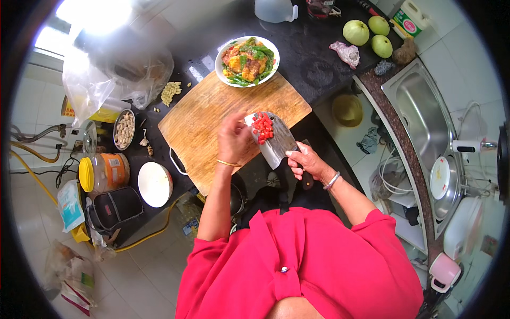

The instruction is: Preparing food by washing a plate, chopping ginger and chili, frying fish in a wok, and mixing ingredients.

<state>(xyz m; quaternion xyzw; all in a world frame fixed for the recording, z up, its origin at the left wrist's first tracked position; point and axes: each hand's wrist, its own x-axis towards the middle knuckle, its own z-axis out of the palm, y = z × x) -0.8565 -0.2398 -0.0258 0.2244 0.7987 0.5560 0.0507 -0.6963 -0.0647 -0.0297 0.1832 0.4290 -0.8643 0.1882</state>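
Observation:
My right hand (pixel 307 160) grips the handle of a cleaver (pixel 281 139), its broad blade held flat above the right part of a wooden cutting board (pixel 199 115). Chopped red pepper pieces (pixel 263 127) lie heaped on the blade. Beside the blade's left edge is my left hand (pixel 235 135), blurred, with bent fingers; whether it holds anything is not visible. A white bowl of cooked food with green peppers (pixel 250 62) stands at the board's far edge. Left of the board, peeled garlic cloves (pixel 171 93) lie on the dark counter.
An empty white bowl (pixel 154 184), a bowl of garlic (pixel 124 129) and a yellow-lidded jar (pixel 104 172) stand at left. Plastic bags (pixel 119 79) rest behind. Green round fruits (pixel 356 32) are at the back right. A steel sink (pixel 422 107) lies to the right.

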